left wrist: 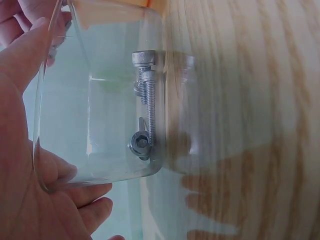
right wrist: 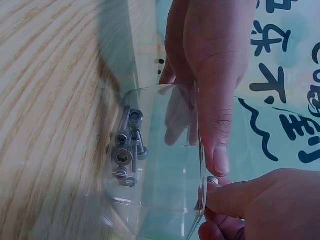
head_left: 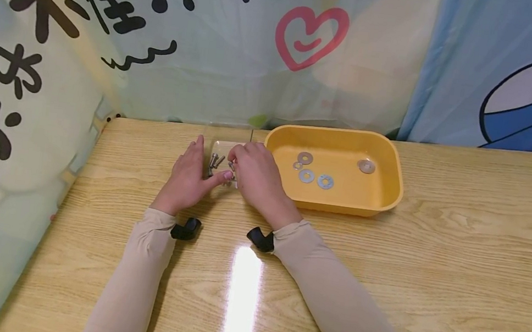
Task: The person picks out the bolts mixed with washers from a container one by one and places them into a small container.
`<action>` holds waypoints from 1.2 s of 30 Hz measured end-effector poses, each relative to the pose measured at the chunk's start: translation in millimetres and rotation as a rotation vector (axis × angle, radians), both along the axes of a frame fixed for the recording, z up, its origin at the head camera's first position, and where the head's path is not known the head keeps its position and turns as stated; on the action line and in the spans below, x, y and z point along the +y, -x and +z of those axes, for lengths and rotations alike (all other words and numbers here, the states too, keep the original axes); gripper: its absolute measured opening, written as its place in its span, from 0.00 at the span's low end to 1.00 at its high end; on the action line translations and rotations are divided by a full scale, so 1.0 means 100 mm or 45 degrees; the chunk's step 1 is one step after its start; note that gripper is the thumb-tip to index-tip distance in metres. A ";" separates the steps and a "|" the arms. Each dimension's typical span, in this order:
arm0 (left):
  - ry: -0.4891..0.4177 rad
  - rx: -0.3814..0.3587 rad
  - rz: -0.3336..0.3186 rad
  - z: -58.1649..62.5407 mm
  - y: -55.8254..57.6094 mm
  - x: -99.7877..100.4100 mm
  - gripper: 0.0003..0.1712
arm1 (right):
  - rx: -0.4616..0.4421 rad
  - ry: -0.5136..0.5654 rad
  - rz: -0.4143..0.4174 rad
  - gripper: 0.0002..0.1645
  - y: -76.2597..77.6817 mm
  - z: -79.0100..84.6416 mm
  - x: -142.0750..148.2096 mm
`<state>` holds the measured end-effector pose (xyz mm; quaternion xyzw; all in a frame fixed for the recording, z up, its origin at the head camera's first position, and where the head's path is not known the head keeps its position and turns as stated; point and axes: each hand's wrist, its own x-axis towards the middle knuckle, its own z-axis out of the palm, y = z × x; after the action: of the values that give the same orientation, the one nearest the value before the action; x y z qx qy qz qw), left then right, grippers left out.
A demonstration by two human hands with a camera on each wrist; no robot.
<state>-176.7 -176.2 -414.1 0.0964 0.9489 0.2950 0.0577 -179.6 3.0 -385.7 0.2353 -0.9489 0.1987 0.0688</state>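
Observation:
A clear plastic box [left wrist: 112, 35] stands on the table, left of the yellow tray. My left hand [head_left: 188, 178] holds it from the left, fingers along its side and thumb over the near rim. Several silver socket-head bolts [right wrist: 123, 155] lie on the bottom of the box, some across one another. At the box's right rim, my right hand [head_left: 261, 179] pinches a small metal bolt [right wrist: 213, 180] between thumb and fingers. Most of this bolt is hidden by the fingers, with only its shiny end showing close to the left thumb.
The yellow tray [head_left: 346, 202] stands just right of the box. Flat washers [head_left: 325, 181] lie in its left half, and another washer [head_left: 366, 166] lies towards its right end. A printed curtain [head_left: 216, 82] hangs behind the wooden table [head_left: 458, 267].

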 end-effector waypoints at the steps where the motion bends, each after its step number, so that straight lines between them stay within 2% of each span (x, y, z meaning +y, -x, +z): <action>1: 0.001 0.002 -0.002 0.00 0.00 0.00 0.62 | 0.001 -0.009 0.001 0.07 0.00 0.00 0.00; 17: 0.008 -0.004 0.008 0.03 0.01 0.00 0.62 | 0.028 -0.081 0.000 0.06 -0.02 0.00 0.00; 26: 0.013 -0.014 0.004 0.03 -0.01 0.00 0.61 | 0.021 -0.013 0.009 0.07 -0.03 -0.01 0.02; 32: 0.010 -0.011 0.006 0.02 -0.02 0.00 0.62 | -0.034 0.056 -0.009 0.09 -0.07 0.05 0.08; 36: 0.005 -0.012 0.003 0.02 -0.02 0.01 0.62 | -0.019 0.100 -0.023 0.08 -0.11 0.09 0.16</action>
<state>-174.7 -175.6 -412.0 0.0940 0.9493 0.2937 0.0619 -168.8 19.2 -376.5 0.2224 -0.9429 0.2370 0.0727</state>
